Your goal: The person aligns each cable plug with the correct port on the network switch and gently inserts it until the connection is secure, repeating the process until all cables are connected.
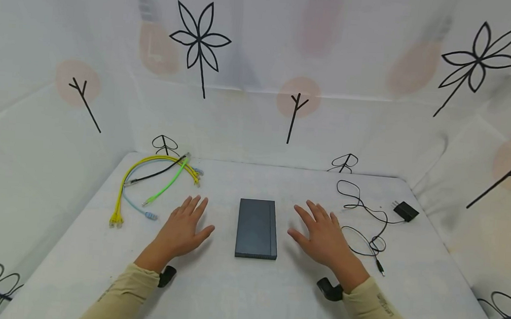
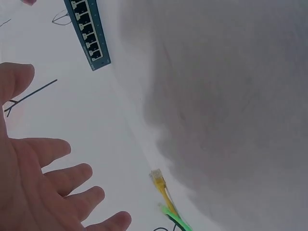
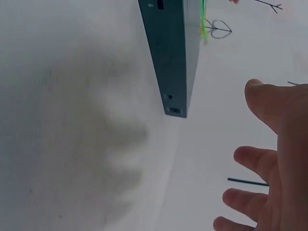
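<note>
A: Far left, on the white table [image 1: 254,298]?

B: Loose cables in a group: yellow cabling [image 1: 117,215] and a light blue cable [image 1: 150,216] in long arcs, a shorter black cable [image 1: 156,174] and green cable [image 1: 168,185] crossing inside them.

A: Next, moving right?

B: Left hand [image 1: 183,231], back of it uppermost in the head view. Fingers spread, thumb set wide, nothing held. The light blue cable's lower plug lies near its outer edge.

A: Centre?

B: The dark box [image 1: 255,228], flat on the table between the two hands, apart from both, longer sides running away from the person. The left wrist view catches a row of ports [image 2: 87,31] along one narrow side.

A: Right of that?

B: Right hand [image 1: 323,236], likewise spread, thumb out toward the box, nothing held. A black cord [image 1: 386,224] loops by its outer edge; whether they touch, cannot tell.

A: Far right?

B: That cord lies in loose tangles, barrel plug [image 1: 379,266] toward the person, power adapter [image 1: 406,211] farther back, its prongs pointing left.
</note>
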`<state>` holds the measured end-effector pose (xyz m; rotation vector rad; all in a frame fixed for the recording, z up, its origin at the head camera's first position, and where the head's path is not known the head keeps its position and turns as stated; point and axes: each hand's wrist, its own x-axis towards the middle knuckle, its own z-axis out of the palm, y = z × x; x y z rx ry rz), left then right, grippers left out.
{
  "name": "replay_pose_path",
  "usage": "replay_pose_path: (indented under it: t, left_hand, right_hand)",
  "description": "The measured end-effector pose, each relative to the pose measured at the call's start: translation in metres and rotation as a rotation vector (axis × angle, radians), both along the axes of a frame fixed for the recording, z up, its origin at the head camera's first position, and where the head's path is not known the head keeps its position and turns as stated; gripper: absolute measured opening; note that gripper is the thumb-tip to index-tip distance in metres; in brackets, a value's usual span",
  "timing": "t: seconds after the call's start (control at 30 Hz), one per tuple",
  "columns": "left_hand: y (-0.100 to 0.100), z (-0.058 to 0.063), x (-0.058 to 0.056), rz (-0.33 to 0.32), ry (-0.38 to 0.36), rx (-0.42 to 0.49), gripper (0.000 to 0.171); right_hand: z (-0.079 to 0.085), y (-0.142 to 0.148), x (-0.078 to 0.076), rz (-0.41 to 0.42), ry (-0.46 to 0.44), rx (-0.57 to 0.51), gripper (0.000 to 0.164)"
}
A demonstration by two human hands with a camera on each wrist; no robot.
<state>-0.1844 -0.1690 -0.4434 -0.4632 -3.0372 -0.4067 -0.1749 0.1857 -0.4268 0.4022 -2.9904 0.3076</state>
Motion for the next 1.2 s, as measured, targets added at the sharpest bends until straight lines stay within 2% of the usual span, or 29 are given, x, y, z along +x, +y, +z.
replay_pose_path:
  t: [0.33, 0.53, 0.83, 1.2]
  left_hand:
    - [0.014, -0.004, 0.002, -0.021, -0.046, 0.023, 0.075]
    - [0.023, -0.006, 0.005, -0.041, -0.095, 0.098, 0.075]
    - [0.032, -0.006, 0.009, -0.040, -0.209, 0.209, 0.077]
    - [0.044, -0.007, 0.011, -0.075, -0.238, 0.209, 0.081]
  right_hand:
    - [-0.009, -0.012, 0.001, 0.045, 0.002, -0.014, 0.066]
    - [-0.011, -0.017, 0.003, 0.070, -0.013, -0.034, 0.066]
    - [-0.017, -0.024, 0.005, 0.108, -0.009, -0.078, 0.065]
    - [-0.020, -0.041, 0.009, 0.137, -0.055, -0.120, 0.064]
